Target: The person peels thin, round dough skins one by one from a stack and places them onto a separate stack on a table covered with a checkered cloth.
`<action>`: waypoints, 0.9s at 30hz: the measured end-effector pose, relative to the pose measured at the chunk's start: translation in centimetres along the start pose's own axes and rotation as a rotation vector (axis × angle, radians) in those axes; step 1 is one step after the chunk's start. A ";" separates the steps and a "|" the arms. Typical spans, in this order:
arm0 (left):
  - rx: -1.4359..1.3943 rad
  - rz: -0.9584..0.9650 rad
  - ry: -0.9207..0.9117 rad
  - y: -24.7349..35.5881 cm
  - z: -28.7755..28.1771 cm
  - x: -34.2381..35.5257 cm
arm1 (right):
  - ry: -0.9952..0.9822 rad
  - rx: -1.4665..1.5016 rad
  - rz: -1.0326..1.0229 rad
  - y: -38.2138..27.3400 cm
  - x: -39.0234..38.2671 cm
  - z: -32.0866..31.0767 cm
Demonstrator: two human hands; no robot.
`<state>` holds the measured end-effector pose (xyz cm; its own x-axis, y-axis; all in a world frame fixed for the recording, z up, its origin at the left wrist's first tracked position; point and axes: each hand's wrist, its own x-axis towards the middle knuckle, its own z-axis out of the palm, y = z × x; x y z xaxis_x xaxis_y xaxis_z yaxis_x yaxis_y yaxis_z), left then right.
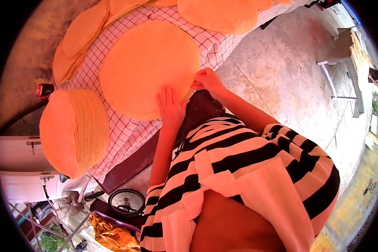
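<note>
A large, thin round sheet [145, 67], orange in this light, lies on the checked cloth in front of me. It may be the top one of a low stack. My left hand [170, 105] rests flat on its near edge with the fingers stretched out. At the right edge of the sheet, my right hand [208, 81] pinches with thumb and fingertips. The exact bit of rim between those fingers is hard to make out. To the left a tall, thick stack of the same round sheets [90, 130] stands close to the cloth's edge.
More round sheets [82, 31] overlap at the far left, and another pile [218, 14] lies at the far side. The checked cloth [124, 138] covers the table. A red and black can [45, 89] is at the left. Below are a wheel [127, 202] and an orange bag [109, 235].
</note>
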<state>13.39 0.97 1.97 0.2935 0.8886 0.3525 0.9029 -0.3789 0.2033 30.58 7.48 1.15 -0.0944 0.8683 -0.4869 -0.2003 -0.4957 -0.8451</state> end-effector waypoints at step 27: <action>-0.411 -0.598 -0.280 -5.2 -4.1 7.2 | -0.112 0.007 -0.015 1.0 2.6 1.8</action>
<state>9.48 8.25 7.18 -0.0887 0.9837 -0.1567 0.7596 0.1685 0.6281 28.40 9.25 -0.51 -0.1998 0.8723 -0.4464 -0.2097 -0.4831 -0.8501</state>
